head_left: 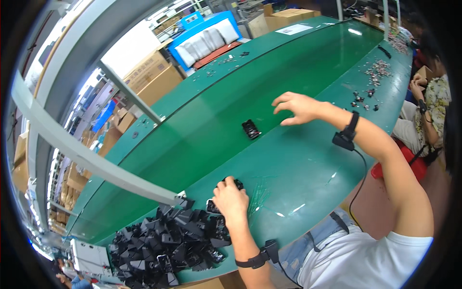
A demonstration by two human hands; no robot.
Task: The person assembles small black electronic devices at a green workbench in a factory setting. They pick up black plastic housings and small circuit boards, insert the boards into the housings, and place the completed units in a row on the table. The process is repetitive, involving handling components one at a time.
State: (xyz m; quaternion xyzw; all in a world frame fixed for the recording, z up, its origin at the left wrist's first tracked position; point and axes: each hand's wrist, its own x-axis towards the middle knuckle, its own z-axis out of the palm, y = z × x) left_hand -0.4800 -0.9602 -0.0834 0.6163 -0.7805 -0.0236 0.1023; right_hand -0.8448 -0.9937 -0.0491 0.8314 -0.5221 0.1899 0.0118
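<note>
worktop [308,159] runs wide along belt [202,125], outer edge on person's side. right arm outstretched toward belt, elbow bent; right hand [299,108] over belt's near edge, fingers spread. left hand [232,197] short of belt, curled over black piece [239,184]; pinch hidden, cannot tell. black casing [250,129] lies on belt, toward near edge.

I see the left hand [232,200] on a black part [239,184], a pile [161,243] left of it; left of the spread right hand [299,108] lies a case [250,129].
</note>
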